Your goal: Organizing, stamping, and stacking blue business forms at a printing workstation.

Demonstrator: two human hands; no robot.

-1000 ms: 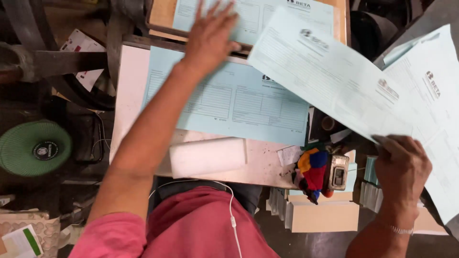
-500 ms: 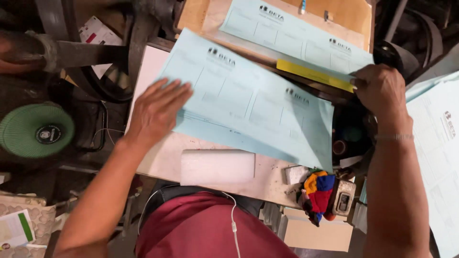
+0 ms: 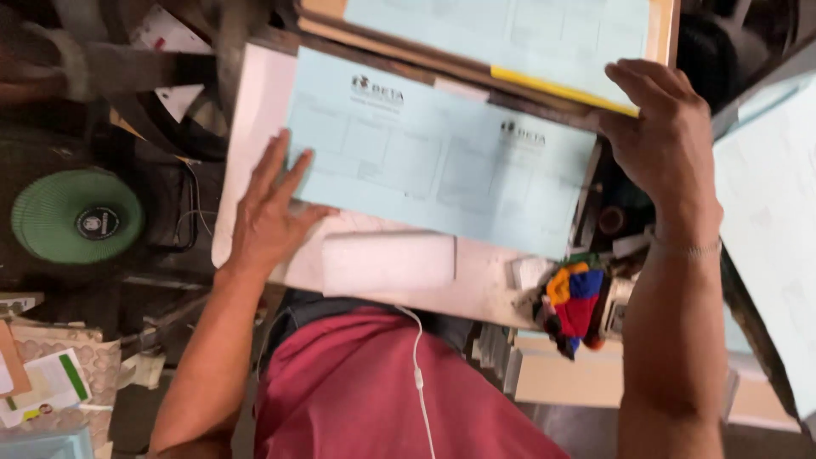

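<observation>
We've got our left hand pressed flat, fingers spread, on the near-left corner of the pale blue form lying on the white worktop, probably pinning it, while our right hand curls loosely over its far-right edge.

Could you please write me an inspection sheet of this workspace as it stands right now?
Surface: white board, smudged, largely covered.
Job's things: pale blue form sheet lying flat; wooden clipboard above with more blue sheets and a yellow strip.
Clutter: folded white paper; multicoloured cloth.
Grippers: left hand flat on the sheet's corner; right hand at the clipboard's edge.
Cables: white earphone cord.
Surroundings: green round fan.
</observation>
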